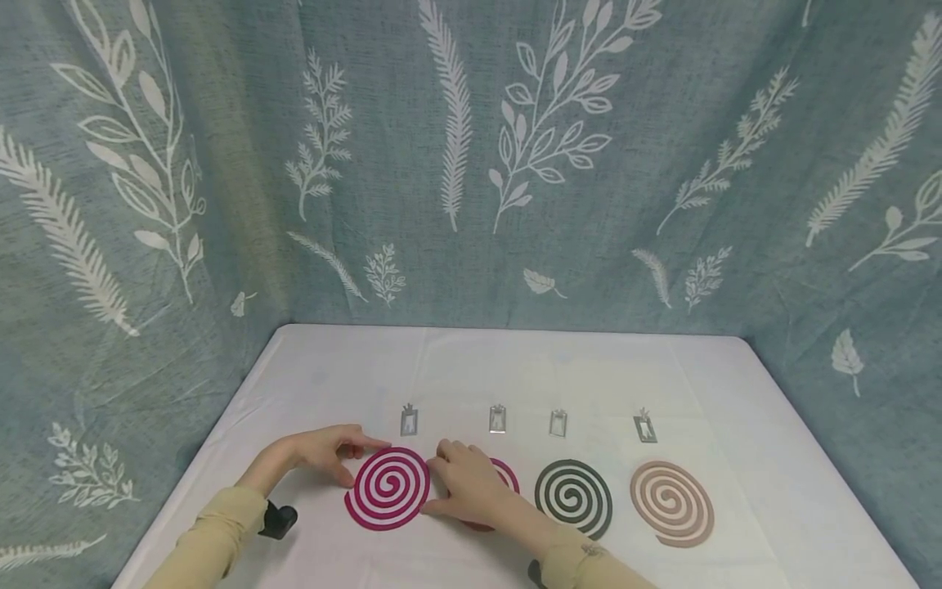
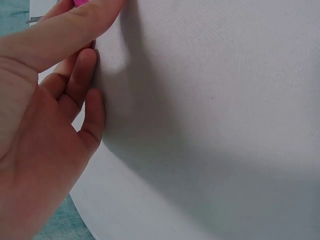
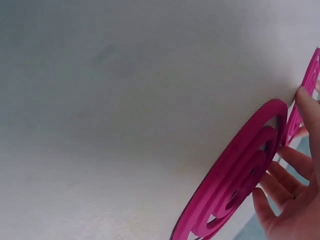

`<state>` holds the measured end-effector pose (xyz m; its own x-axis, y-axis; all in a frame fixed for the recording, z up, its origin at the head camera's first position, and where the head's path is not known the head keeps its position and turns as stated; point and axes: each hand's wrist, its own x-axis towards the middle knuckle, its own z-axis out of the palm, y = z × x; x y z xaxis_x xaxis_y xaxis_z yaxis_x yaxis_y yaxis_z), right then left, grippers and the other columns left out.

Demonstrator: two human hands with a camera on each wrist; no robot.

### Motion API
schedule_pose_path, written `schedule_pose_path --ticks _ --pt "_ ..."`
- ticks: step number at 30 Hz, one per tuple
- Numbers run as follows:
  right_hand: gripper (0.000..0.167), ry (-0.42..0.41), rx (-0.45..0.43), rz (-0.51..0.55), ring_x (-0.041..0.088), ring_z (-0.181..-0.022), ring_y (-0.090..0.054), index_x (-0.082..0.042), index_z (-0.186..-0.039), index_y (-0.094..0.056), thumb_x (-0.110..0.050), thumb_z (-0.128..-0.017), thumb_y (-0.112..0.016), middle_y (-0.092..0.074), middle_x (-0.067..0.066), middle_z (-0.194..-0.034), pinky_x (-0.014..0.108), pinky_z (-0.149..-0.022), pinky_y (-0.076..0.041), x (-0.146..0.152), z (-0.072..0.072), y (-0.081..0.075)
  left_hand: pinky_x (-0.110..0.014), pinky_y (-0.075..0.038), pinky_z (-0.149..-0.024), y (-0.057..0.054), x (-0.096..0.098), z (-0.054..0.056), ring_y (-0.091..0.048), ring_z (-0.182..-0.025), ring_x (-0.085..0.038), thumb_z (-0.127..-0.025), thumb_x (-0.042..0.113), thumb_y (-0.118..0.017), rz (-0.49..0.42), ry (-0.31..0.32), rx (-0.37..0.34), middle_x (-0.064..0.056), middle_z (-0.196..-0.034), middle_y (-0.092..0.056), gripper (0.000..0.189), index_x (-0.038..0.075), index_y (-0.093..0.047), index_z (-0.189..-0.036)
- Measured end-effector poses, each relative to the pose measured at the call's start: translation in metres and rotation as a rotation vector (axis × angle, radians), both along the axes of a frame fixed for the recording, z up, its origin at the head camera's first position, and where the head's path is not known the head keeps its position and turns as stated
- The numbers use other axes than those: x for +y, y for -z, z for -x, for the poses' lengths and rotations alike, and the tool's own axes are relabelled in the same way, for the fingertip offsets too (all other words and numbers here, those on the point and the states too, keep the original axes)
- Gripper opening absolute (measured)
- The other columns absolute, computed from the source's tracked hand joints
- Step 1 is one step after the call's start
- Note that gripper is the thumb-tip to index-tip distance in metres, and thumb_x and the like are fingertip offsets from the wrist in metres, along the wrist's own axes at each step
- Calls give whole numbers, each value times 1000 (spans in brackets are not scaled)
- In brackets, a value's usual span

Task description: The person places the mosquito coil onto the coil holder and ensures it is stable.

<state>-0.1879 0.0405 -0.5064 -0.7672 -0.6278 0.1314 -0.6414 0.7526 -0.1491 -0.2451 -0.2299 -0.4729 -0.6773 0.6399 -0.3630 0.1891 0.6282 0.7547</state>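
Around magenta coil point(image 1: 391, 483): 2 hands point(image 1: 324, 449) point(image 1: 471, 484) (spread)

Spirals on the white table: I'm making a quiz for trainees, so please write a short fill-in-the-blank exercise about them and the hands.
1. The leftmost spiral, between the left hand and the right hand, is one of ____ spirals on the white table.
2. The partly covered spiral is the ____ one from the left.
3. The dark spiral lies to the ____ of the tan spiral.

Missing words: four; second; left.
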Motion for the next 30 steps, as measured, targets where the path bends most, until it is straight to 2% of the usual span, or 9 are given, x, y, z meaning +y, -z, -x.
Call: schedule_pose_path --ticks 6,12,16,19,22,27,30 --pt "53 28 -2 1 5 -80 -46 -18 -111 -67 -57 -75 -71 -56 -7 -93 19 -69 -40 -3 3 -4 -22 -35 -67 4 -2 1 -36 -81 -18 -72 6 -79 -19 13 37 -4 -85 -41 62 10 -58 -130" --pt "47 67 0 10 4 -79 -50 -17 -110 -68 -50 -76 -73 -60 -7 -92 18 -69 -42 -3 7 -4 -20 -37 -66 9 -5 1 -39 -78 -13 -73 13 -80 -22 32 138 -2 -84 -46 60 7 -59 -129" --pt "42 109 6 47 6 -82 -54 -14 -110 -68 -40 -78 -74 -62 -5 -93 18 -72 -46 -2 7 -2 -19 -37 -65 12 -6 0 -40 -76 -10 -73 13 -80 -59 20 171 -3 -83 -48 61 2 -56 -129" --pt "37 119 9 79 7 -82 -55 -12 -112 -67 -33 -82 -73 -63 -3 -94 18 -73 -48 0 8 -2 -20 -38 -64 12 -6 -1 -41 -76 -11 -72 12 -81 -80 0 173 -5 -83 -49 60 2 -55 -126" --pt "42 99 -26 101 7 -82 -54 -10 -116 -65 -34 -82 -72 -63 -2 -97 18 -74 -49 2 8 -2 -20 -38 -64 12 -6 -2 -41 -75 -11 -72 13 -81 -86 -2 171 -6 -84 -49 62 3 -53 -126" --pt "62 59 -86 79 7 -85 -49 -9 -121 -63 -49 -76 -75 -60 -1 -102 20 -76 -49 2 7 -4 -20 -36 -64 13 -6 -2 -39 -77 -12 -73 11 -80 -98 27 152 -6 -86 -48 68 1 -50 -133" --pt "62 59 -85 72 8 -86 -49 -9 -120 -64 -50 -74 -76 -58 -1 -100 20 -76 -47 1 6 -3 -20 -36 -65 14 -6 -2 -39 -78 -12 -74 12 -79 -108 35 152 -6 -87 -47 66 1 -52 -133"
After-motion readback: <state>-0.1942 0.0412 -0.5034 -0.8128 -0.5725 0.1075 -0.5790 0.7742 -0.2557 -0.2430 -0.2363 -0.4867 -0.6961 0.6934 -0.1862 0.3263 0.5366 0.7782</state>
